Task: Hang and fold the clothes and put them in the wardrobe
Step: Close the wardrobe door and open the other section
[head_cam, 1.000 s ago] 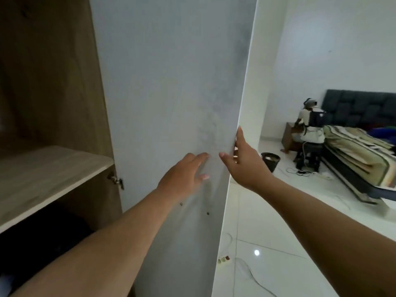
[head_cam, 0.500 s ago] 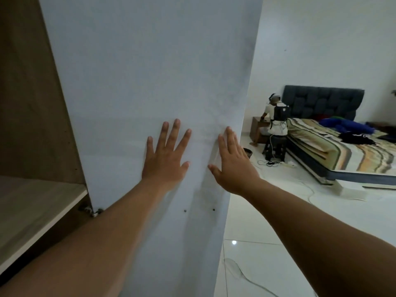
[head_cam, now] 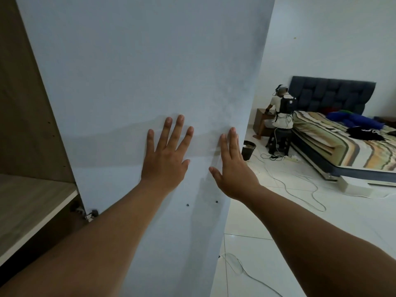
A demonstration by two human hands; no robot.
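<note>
A white wardrobe door fills the middle of the view, hinged at its left. My left hand lies flat on its inner face with fingers spread. My right hand rests flat against the door near its right edge, fingers together and pointing up. Neither hand holds anything. Left of the door, a wooden shelf of the wardrobe shows, with nothing visible on it. Blue and black clothes lie on the bed at the far right.
A bed with a striped sheet and dark headboard stands at the right. Another person sits on a stool beside it. A black bin and white cables lie on the white tiled floor.
Both hands went from gripping the door's edge to lying flat on its face. The door has swung so its face covers more of the wardrobe opening, and the view has turned right.
</note>
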